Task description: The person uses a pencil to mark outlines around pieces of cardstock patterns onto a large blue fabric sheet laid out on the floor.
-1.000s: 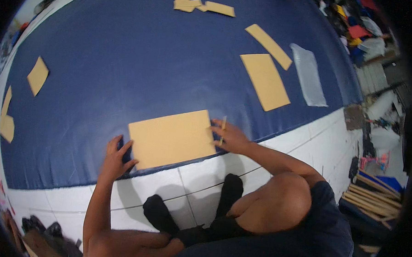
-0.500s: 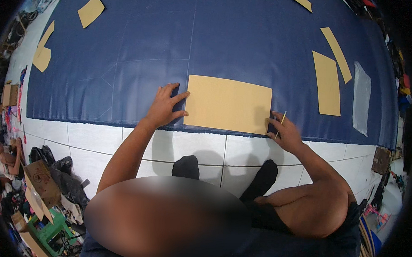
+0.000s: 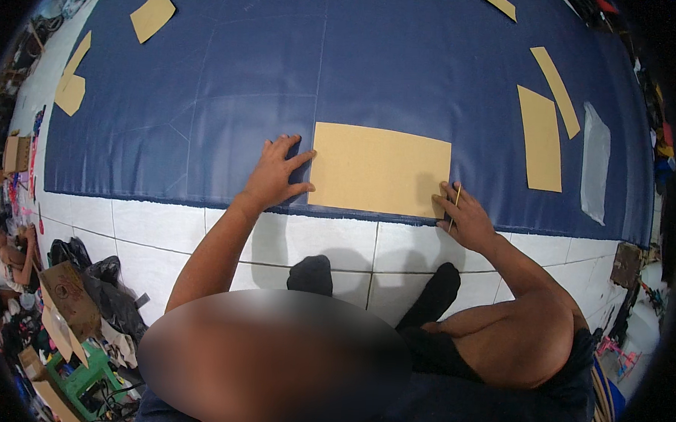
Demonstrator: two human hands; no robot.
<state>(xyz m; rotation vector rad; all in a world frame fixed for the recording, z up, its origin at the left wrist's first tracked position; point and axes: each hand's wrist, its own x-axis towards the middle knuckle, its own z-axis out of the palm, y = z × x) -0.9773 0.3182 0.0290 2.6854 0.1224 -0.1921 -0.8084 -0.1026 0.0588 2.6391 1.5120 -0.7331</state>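
Observation:
A tan rectangular card pattern piece (image 3: 381, 168) lies flat on a dark blue sheet (image 3: 404, 70), near the sheet's front edge. Fingers spread, my left hand (image 3: 278, 171) rests at the card's left side, with thumb and forefinger against its edge. My right hand (image 3: 466, 216) is at the lower right corner, its fingertips touching the card's right edge. Between those fingers it holds a slim, pale, pen-like stick (image 3: 456, 201), pointing up and away. Thin pale lines run across the sheet to the left of the card, one of them along its left edge.
More tan card pieces lie at the sheet's far left (image 3: 152, 14) and right (image 3: 540, 138). A translucent plastic strip (image 3: 595, 163) is beside them. White floor tiles (image 3: 336, 245) border the front edge. Cardboard, black bags and a green stool (image 3: 89, 381) clutter the lower left; a person sits far left.
The whole view has shifted slightly, moving the sheet and card a little rightward in it. My right fingertips have moved onto the card's right edge, and the pen-like stick stands more upright.

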